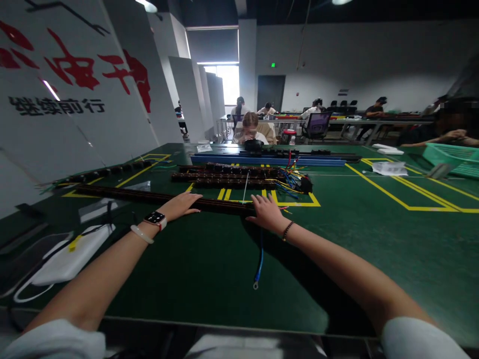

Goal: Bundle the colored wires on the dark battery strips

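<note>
A long, dark strip (pixel 220 206) with thin coppery lines along its length lies crosswise on the green table in front of me. My left hand (pixel 183 205) straddles its middle, fingers over the top and thumb on the near side. Near the strip's right end, my right hand (pixel 267 214) grips it the same way, its fingers slightly spread. A blue cable (pixel 260 259) with a metal ring terminal hangs toward me from below the right hand. Just beyond lies a bundle of similar dark strips (pixel 224 178), with a white tie across it and coloured wires (pixel 294 179) at the right.
Yellow tape lines (pixel 396 199) mark the green table (pixel 374 239). Blue-and-black bars (pixel 269 158) lie at the back. On the left are a white power bank-like box (pixel 75 257) with a black cable and another dark strip (pixel 108 172). A green basket (pixel 454 158) stands right; people sit beyond.
</note>
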Demonstrator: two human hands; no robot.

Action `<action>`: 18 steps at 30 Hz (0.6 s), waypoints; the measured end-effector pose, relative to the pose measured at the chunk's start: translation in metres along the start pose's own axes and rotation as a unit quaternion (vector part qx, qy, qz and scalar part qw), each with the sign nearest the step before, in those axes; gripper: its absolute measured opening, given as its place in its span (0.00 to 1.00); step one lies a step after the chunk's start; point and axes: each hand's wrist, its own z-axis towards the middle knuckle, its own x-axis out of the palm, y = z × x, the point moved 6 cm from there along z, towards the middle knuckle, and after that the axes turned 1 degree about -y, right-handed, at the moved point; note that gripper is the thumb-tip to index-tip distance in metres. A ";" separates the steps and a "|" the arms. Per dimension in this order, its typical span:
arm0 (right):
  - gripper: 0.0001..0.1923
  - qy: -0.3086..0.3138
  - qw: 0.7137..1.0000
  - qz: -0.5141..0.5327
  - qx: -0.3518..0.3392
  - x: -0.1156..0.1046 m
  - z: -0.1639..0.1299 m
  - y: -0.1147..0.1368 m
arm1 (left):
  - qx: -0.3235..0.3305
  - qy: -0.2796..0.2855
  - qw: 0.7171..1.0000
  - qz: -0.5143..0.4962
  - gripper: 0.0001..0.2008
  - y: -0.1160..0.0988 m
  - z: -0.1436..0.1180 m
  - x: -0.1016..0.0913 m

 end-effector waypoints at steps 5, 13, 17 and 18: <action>0.28 0.062 0.998 0.025 -0.019 0.014 0.030 0.000 | 0.020 0.002 1.000 0.010 0.30 0.015 0.001 0.003; 0.25 0.042 0.998 0.022 -0.044 0.010 0.036 0.010 | 0.005 0.013 1.000 0.019 0.34 0.020 -0.001 0.004; 0.25 0.029 0.998 0.019 -0.045 0.005 0.031 0.013 | -0.012 -0.005 1.000 0.024 0.35 0.025 -0.006 0.002; 0.24 0.028 0.999 0.018 -0.043 0.004 0.030 0.014 | -0.014 -0.009 0.999 0.027 0.35 0.027 -0.006 0.001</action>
